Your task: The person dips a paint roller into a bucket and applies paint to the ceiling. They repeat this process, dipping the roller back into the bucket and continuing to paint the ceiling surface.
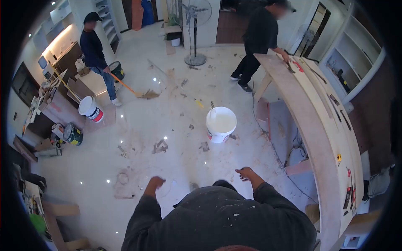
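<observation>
L hand (157,182): fingers loosely curled, nothing visible in it. R hand (247,174): partly open, finger out, looks empty. Both held apart above tiled floor (100,159) w/ scattered debris. Judged a free-hands moment, between grips; taking the white bucket (217,136) would call for both hands fwd & down. It's upright, ahead, nearer R hand, touched by neither. Farther out, L side: person (92,52) w/ broom (148,95). R side: another person (261,33), hand at long workbench (293,96) w/ tools. Fan (195,60) at back.
</observation>
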The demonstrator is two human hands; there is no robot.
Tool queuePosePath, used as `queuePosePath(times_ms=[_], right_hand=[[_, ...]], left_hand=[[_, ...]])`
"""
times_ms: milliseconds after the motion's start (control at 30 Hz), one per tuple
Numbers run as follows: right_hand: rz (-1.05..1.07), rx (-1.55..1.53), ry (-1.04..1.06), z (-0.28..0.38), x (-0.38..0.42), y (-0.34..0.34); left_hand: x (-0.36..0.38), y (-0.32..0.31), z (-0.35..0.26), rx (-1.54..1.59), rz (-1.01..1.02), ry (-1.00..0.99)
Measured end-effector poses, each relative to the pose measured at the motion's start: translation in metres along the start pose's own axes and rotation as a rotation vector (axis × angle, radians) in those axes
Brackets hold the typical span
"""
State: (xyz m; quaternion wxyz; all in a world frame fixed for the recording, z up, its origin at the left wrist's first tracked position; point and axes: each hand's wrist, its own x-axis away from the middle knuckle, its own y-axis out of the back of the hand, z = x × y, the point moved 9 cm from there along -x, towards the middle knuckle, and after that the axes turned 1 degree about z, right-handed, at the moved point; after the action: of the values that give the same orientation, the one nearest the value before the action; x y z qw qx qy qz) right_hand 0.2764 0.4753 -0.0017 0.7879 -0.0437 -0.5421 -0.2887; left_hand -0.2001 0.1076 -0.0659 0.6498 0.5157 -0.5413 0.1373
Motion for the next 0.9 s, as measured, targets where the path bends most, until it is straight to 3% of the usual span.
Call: queuePosePath(times_ms=[67,100,167,233,333,467,567,767,900], right_hand=[[-0.008,0.005,0.002,0.024,0.007,0.019],[-0.014,-0.048,0.001,0.044,0.002,0.024],[-0.009,-0.14,-0.022,0.072,-0.025,0.025],[0.005,-0.215,-0.065,0.098,-0.056,0.028],[-0.009,-0.286,-0.113,0.134,-0.102,0.048],[-0.03,-0.337,-0.219,0.177,-0.156,0.077],[-0.033,-0.284,-0.201,0.237,-0.179,0.103],[0.001,-0.386,-0.16,0.327,-0.236,0.112],[-0.065,-0.468,-0.242,0.34,-0.278,0.083]], left_hand=[[-0.008,0.066,-0.088,-0.149,-0.097,-0.232],[0.028,0.128,-0.143,-0.183,-0.235,-0.373],[0.016,0.199,-0.181,-0.043,-0.466,-0.496],[-0.018,0.251,-0.222,-0.12,-0.374,-0.563],[-0.086,0.298,-0.253,-0.052,-0.376,-0.502],[-0.176,0.297,-0.281,-0.514,0.044,-0.486],[-0.226,0.357,-0.303,-0.538,-0.087,-0.504],[-0.323,0.487,-0.375,-0.683,-0.061,-0.407],[-0.459,0.534,-0.427,-0.846,-0.025,-0.432]])
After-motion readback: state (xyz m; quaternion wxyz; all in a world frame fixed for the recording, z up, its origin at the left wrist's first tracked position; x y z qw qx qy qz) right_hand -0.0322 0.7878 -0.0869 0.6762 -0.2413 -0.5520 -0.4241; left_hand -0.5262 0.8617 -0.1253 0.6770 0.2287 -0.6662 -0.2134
